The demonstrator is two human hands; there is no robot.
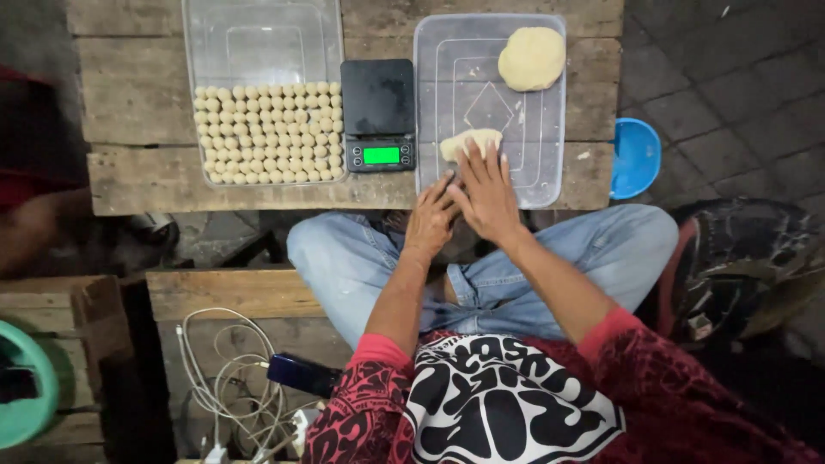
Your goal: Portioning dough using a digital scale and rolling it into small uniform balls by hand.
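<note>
Your right hand [486, 191] lies flat, fingers spread, pressing a small dough piece [470, 141] onto the upturned clear lid [533, 172] on the desk [137, 176]; grip open, nothing clasped. Your left hand [432, 216] rests against it at the lid's near edge, also open, likely steadying. A larger dough round [532, 58] waits at the lid's far corner. The black scale [378, 116], green display lit, sits between lid and clear tray [258, 39] of rowed dough balls [269, 133], within easy reach.

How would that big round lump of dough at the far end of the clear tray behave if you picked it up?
The dough lump looks soft and smooth, so it would probably sag and dent under fingers. Its flattened dome shape suggests it would sit still, not roll. It may cling slightly to the tray.
</note>
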